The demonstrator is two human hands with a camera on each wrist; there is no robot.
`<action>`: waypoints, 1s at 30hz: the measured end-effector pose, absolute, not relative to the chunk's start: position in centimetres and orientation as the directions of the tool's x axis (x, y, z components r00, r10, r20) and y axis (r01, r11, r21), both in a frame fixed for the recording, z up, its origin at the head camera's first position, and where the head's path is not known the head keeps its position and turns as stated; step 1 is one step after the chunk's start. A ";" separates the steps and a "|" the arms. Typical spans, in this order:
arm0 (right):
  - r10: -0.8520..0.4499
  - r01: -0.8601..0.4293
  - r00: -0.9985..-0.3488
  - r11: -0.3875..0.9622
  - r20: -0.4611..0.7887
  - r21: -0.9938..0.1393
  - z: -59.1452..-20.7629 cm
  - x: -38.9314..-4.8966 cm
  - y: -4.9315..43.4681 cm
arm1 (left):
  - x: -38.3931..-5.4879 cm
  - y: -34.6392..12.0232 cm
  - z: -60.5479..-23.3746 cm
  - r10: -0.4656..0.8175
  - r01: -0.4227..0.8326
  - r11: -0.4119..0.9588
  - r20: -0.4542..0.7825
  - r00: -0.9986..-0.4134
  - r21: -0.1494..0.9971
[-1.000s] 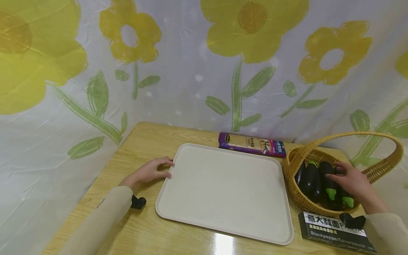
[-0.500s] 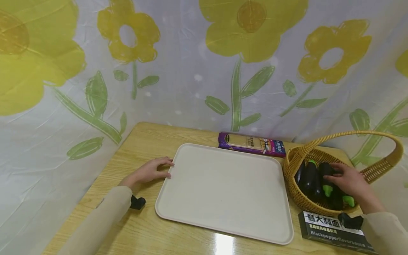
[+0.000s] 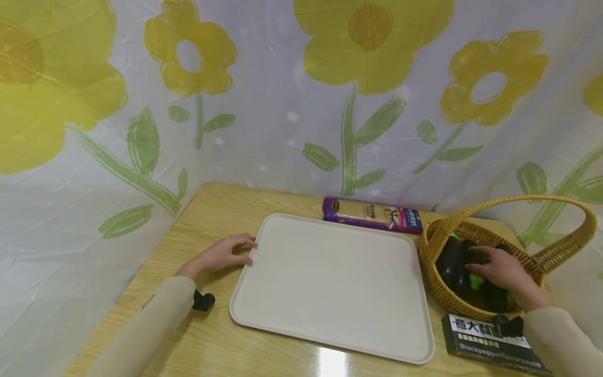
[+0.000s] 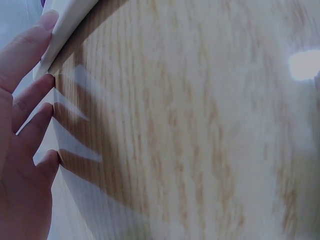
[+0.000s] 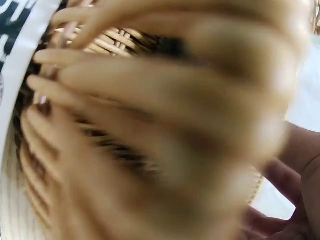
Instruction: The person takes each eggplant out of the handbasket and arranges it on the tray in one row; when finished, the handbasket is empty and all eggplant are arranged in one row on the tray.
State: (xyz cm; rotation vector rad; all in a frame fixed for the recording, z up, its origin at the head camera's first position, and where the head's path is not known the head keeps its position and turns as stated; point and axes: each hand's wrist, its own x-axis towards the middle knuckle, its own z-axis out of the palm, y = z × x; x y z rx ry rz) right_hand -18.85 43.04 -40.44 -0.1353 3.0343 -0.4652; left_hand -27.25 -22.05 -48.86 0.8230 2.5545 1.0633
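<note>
At the left side of a cream-white tray (image 3: 330, 293), my left hand (image 3: 223, 255) rests with its fingertips at the rim. In the left wrist view the thumb (image 4: 30, 47) lies against the tray's edge and the fingers are loosely extended above the tabletop. My right hand (image 3: 501, 269) reaches into a wicker basket (image 3: 445, 298) on the right and grips a dark eggplant (image 3: 477, 281) with a green cap. Beside it lies another eggplant (image 3: 449, 264). The right wrist view is mostly filled by blurred basket weave (image 5: 150, 125), hiding the grasp.
A purple pack of pasta (image 3: 372, 213) lies behind the tray. In front of the basket is a black box labelled black pepper sauce (image 3: 490, 340), partly under the right wrist. The basket's tall handle (image 3: 532, 198) arches above. A flowered curtain (image 3: 264, 131) encloses the table.
My right hand has shifted left inside the basket, and the gripped eggplant has moved left with it, against its neighbours. The left hand and the tray have stayed in place.
</note>
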 end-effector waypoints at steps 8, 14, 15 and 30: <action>-0.125 -0.088 -0.987 0.946 -0.101 -0.312 -39.9 -18.6 42.8 | -27.2 -22.1 -48.9 0.587 0.400 0.578 -0.022 -0.809 0.711; -0.100 -0.049 -0.988 0.927 -0.119 -0.373 -39.1 -18.0 42.9 | -27.2 -22.0 -48.8 0.587 0.401 0.582 -0.024 -0.809 0.708; -0.091 -0.038 -0.988 0.924 -0.124 -0.382 -39.0 -17.9 42.9 | -27.2 -22.0 -48.8 0.588 0.402 0.583 -0.024 -0.809 0.706; -0.065 0.032 -0.990 0.770 -0.128 -0.638 -37.9 -14.2 41.9 | -27.4 -22.0 -48.9 0.576 0.385 0.588 -0.034 -0.817 0.711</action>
